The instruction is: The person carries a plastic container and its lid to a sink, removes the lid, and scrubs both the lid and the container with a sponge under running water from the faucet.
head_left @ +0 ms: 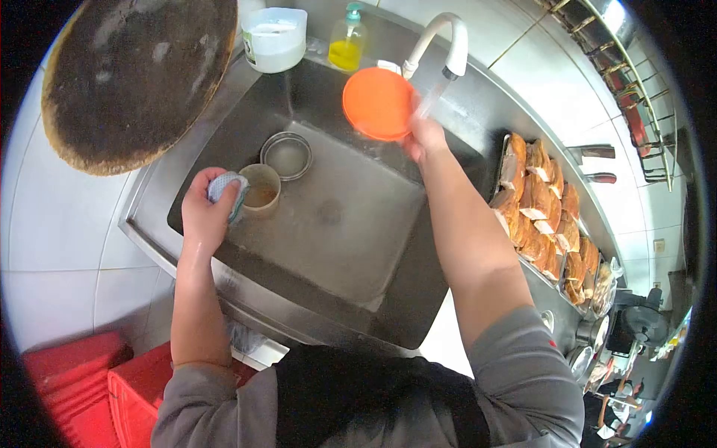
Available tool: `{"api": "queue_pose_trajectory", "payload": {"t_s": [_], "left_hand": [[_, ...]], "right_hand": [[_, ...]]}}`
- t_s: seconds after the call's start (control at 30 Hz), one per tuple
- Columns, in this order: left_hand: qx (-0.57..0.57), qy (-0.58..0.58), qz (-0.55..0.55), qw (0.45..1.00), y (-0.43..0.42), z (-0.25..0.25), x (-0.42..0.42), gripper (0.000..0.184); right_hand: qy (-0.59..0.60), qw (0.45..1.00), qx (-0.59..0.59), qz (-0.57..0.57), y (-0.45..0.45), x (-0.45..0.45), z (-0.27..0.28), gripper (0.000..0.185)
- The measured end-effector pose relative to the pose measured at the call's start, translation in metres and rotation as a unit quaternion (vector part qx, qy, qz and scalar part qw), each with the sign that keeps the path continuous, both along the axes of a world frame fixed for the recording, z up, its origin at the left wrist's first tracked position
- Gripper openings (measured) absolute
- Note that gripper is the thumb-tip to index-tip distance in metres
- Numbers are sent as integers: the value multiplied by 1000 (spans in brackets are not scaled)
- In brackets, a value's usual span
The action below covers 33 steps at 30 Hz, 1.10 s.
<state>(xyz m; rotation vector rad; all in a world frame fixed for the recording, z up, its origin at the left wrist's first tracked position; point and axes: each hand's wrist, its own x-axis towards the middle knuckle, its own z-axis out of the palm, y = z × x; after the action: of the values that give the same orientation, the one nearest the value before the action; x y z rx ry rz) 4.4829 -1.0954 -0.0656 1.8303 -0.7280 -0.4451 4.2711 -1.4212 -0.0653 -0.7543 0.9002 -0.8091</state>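
My right hand (424, 136) grips an orange round lid (377, 104) by its right edge, under the white faucet (450, 45), where water runs down beside the lid. My left hand (205, 209) is closed around a light-blue and grey sponge (226, 190) over the left side of the sink (336, 216). Close to the sponge, a pale cup (262, 187) with brownish residue inside stands in the sink. Behind the cup, a round metal bowl (287, 155) rests on the sink floor.
A white plastic tub (275, 45) and a soap bottle (346, 45) with yellow liquid line the back edge. A large dark round board (138, 75) stands at left. Trays of browned meat pieces (545, 201) and two knives (600, 164) lie at right. Red crates (75, 381) sit below left.
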Motion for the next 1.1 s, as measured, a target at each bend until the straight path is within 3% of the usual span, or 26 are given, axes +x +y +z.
{"api": "queue_pose_trajectory", "payload": {"t_s": [0.17,0.23,0.27,0.3,0.5,0.57,0.63,0.7,0.73,0.77,0.83,0.87,0.9,1.03,1.1], "left_hand": [[-10,1,-12,1000,-6,6,-4,23],[-10,-9,-10,1000,-5,8,-1,24],[-7,-18,-5,1000,-5,7,2,25],[-3,-24,2,1000,-2,4,2,25],[86,-65,-32,994,-36,-21,-2,36],[151,-13,-73,986,-68,-32,-22,41],[142,-61,-146,977,-102,-82,-33,47],[164,14,-211,964,-136,-94,-55,51],[162,-162,-271,935,-152,-121,-58,52],[151,-333,-323,873,-172,-157,-62,52],[129,-302,-316,890,-192,-170,-83,52],[122,-95,-253,955,-196,-158,-96,51],[110,116,-175,971,-196,-143,-103,50],[118,179,-260,942,-173,-88,-95,46],[98,199,-272,936,-165,-87,-86,45]], "right_hand": [[-10,998,-54,-25,-12,6,-3,32],[133,985,-103,35,-8,-18,17,27],[67,988,-109,89,-24,-31,4,24],[124,979,-120,104,-18,-42,17,22],[211,965,-143,69,-21,-84,17,24],[247,951,-158,100,-7,-81,26,25],[294,919,-248,82,13,-65,33,25],[349,855,-375,79,25,-51,26,24],[385,813,-427,93,43,-44,40,22],[399,746,-528,73,62,-38,52,18],[414,669,-615,62,76,-37,67,17],[427,661,-616,48,75,-44,66,17],[438,653,-617,35,71,-54,66,18],[449,592,-668,26,80,-115,72,19],[477,614,-628,39,97,-155,77,17]]}}
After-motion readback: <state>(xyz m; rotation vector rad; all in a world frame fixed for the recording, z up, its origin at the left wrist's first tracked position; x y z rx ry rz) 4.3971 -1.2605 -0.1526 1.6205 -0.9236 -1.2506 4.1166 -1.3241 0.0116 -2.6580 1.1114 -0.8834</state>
